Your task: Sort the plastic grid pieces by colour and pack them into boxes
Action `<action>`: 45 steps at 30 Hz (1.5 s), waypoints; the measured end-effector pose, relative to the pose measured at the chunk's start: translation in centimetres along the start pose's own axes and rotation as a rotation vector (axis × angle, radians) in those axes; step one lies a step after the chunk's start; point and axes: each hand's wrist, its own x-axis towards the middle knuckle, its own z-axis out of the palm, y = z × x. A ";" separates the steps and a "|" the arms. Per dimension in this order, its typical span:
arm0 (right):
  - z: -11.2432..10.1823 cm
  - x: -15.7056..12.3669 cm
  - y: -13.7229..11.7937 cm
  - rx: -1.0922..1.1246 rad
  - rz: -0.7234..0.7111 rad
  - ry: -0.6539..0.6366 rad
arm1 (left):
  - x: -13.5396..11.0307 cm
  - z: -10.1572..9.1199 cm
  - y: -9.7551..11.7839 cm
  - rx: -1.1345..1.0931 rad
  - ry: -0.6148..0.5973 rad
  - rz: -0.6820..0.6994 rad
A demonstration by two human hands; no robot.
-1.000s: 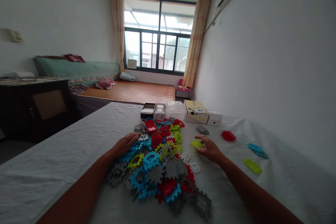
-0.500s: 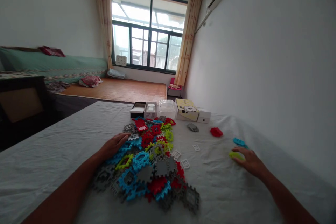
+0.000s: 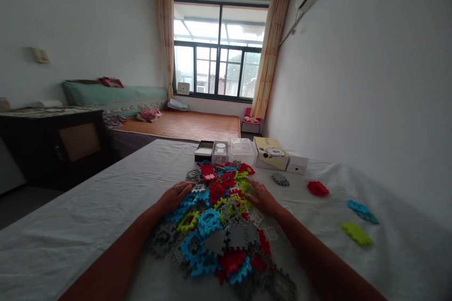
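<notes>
A heap of interlocking plastic puzzle tiles in blue, red, grey, yellow-green and white lies between my hands. At the heap's left edge rests my left hand, fingers stretched out beside a white lattice tile and a blue one. My right hand reaches in at the right side, thumb and fingers apart around a yellow-green tile; whether it touches the tile is hard to tell. Apart from the heap, on the right, lie a yellow-green tile stack, blue tiles, red tiles and grey tiles.
Behind the heap stand a black open box, a small box with a round white item, a clear plastic container, a yellow cartoon box and a white box. A pale sheet covers the surface.
My right hand has left the yellow-green piece at the far right and come back to the heap. My left hand stays at the heap's left edge. The view has turned left.
</notes>
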 end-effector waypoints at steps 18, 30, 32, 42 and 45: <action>-5.0 -1.0 3.9 0.253 0.332 -0.110 | 0.1 0.1 -0.2 0.047 -0.005 0.037; -3.0 -1.4 1.6 -0.290 -0.006 -0.036 | -0.1 -0.1 0.4 0.007 -0.032 -0.011; -3.0 -1.3 1.1 -0.284 -0.041 -0.005 | -0.1 -0.1 0.5 0.009 -0.031 -0.009; -2.9 -0.2 0.2 0.251 0.230 0.208 | -0.1 -0.1 0.4 0.022 -0.022 0.005; -3.0 -0.2 1.2 0.324 0.302 0.179 | -0.1 -0.2 0.5 0.026 -0.024 0.001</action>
